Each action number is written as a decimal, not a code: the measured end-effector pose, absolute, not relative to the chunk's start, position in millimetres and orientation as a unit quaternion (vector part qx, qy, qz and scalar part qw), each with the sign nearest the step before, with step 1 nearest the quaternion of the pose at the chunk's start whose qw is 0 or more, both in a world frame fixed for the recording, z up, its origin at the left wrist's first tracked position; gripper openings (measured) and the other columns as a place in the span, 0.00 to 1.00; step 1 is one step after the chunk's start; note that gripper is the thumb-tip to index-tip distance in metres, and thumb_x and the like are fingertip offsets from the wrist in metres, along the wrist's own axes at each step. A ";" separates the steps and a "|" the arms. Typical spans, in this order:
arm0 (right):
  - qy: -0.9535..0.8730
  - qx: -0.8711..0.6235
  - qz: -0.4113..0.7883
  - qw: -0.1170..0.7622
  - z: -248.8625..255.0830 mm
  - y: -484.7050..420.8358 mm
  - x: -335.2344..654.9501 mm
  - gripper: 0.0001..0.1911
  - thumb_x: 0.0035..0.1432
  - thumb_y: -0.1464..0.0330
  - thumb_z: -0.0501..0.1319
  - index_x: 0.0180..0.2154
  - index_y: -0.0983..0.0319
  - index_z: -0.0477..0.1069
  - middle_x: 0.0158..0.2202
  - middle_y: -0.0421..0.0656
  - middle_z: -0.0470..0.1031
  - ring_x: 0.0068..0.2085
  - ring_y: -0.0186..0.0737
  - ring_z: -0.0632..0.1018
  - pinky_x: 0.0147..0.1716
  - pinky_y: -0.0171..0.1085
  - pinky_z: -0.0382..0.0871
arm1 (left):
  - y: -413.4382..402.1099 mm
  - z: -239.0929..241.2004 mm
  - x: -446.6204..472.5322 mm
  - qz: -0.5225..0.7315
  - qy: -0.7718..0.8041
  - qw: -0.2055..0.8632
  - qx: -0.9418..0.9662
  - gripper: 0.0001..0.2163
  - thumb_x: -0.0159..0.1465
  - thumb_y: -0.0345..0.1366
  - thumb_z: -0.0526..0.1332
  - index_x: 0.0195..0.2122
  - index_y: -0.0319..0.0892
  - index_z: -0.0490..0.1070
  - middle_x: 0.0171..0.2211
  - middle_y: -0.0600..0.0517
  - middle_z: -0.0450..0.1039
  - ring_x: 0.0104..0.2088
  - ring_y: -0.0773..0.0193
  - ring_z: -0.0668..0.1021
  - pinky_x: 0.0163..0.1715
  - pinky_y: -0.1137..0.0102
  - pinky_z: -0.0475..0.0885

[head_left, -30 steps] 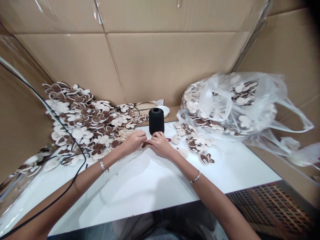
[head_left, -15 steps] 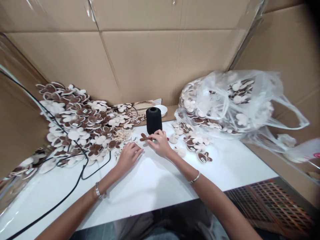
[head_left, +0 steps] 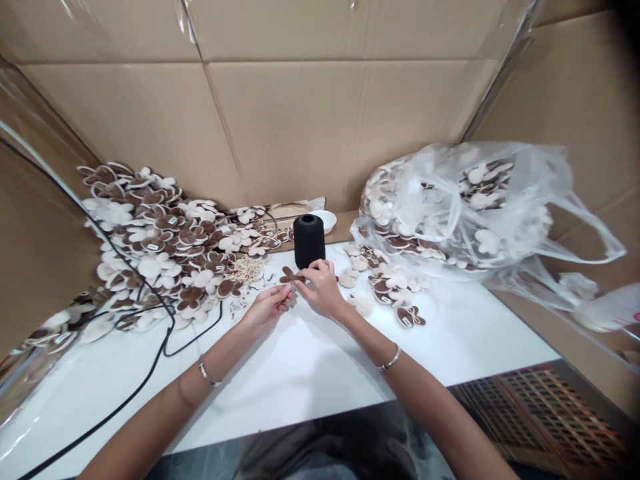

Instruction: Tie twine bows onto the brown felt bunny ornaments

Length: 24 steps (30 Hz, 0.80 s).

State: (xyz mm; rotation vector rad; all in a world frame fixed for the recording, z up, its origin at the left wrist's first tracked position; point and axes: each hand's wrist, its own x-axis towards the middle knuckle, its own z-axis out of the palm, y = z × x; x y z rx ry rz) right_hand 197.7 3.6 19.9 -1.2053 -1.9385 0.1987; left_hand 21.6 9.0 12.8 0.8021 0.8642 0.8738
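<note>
My right hand (head_left: 321, 288) pinches a brown bunny-shaped fabric patch (head_left: 287, 275) between thumb and fingertips, its ears pointing left. My left hand (head_left: 269, 307) is closed in a pinch just left of and below the patch; whatever is between its fingertips is too small to make out. Behind the right hand stands a black cone of thread (head_left: 309, 241). Small cream string bows (head_left: 245, 269) lie in a heap beyond the left hand, with tiny pale labels (head_left: 239, 305) scattered nearby.
A large pile of brown and white patches (head_left: 160, 240) covers the left side. At right sit a clear plastic bag (head_left: 430, 207) full of patches and several loose patches (head_left: 395, 287). A black cable (head_left: 165, 347) crosses the white table (head_left: 310, 373). A white bowl (head_left: 326, 220) stands behind the cone.
My left hand has moved right and up from the table near the labels to beside the patch, its fingers now pinched. My right hand keeps holding the patch in place.
</note>
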 end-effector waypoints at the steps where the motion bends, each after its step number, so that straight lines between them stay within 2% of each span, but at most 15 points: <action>1: -0.764 -0.482 0.088 0.419 19.7 3.9 197.3 0.05 0.62 0.67 0.61 0.36 0.60 0.76 0.35 0.43 0.77 0.43 0.44 0.69 0.51 0.46 0.52 | 9.9 11.5 21.3 0.408 0.401 0.729 0.375 0.13 0.50 0.36 0.73 0.31 0.36 0.74 0.24 0.54 0.69 0.25 0.73 0.70 0.23 0.77 0.62; 5: -0.748 -0.491 0.133 0.425 17.7 4.7 194.7 0.06 0.61 0.65 0.62 0.37 0.59 0.77 0.36 0.43 0.75 0.43 0.43 0.70 0.49 0.44 0.55 | 18.9 9.9 17.4 0.436 0.441 0.629 0.469 0.14 0.48 0.40 0.73 0.28 0.37 0.73 0.23 0.54 0.69 0.24 0.70 0.70 0.25 0.74 0.63; 8: -0.751 -0.486 0.161 0.417 14.6 5.8 194.4 0.07 0.62 0.65 0.62 0.39 0.58 0.77 0.36 0.43 0.73 0.43 0.42 0.70 0.49 0.43 0.57 | 28.1 13.8 14.2 0.424 0.435 0.540 0.583 0.12 0.51 0.42 0.69 0.27 0.38 0.72 0.23 0.54 0.70 0.25 0.67 0.71 0.27 0.72 0.64; 11: -0.770 -0.461 0.168 0.408 12.4 7.4 197.8 0.08 0.62 0.65 0.61 0.41 0.59 0.77 0.37 0.43 0.72 0.44 0.42 0.70 0.47 0.42 0.59 | 37.3 21.6 11.8 0.399 0.424 0.433 0.688 0.08 0.55 0.39 0.64 0.27 0.39 0.72 0.24 0.53 0.70 0.27 0.65 0.71 0.29 0.72 0.64; 14: -0.802 -0.434 0.136 0.387 13.1 8.4 203.0 0.07 0.63 0.67 0.61 0.42 0.59 0.76 0.36 0.44 0.73 0.44 0.43 0.69 0.48 0.43 0.58 | 48.8 32.0 7.8 0.344 0.390 0.317 0.793 0.04 0.58 0.34 0.60 0.30 0.40 0.73 0.28 0.51 0.74 0.30 0.63 0.73 0.32 0.70 0.65; 19: -0.858 -0.402 0.048 0.317 16.8 8.7 207.1 0.08 0.64 0.71 0.58 0.40 0.59 0.76 0.32 0.44 0.75 0.45 0.45 0.67 0.51 0.46 0.54 | 67.2 49.6 0.9 0.216 0.248 0.159 0.931 0.08 0.64 0.32 0.54 0.31 0.42 0.73 0.32 0.48 0.75 0.35 0.60 0.74 0.40 0.66 0.65; 24: -0.879 -0.391 -0.022 0.271 18.6 7.8 202.1 0.10 0.65 0.70 0.55 0.35 0.60 0.75 0.30 0.46 0.77 0.43 0.46 0.66 0.52 0.49 0.52 | 59.8 59.1 2.8 0.138 0.177 0.046 0.973 0.13 0.67 0.30 0.50 0.28 0.42 0.70 0.28 0.47 0.71 0.31 0.59 0.70 0.37 0.64 0.62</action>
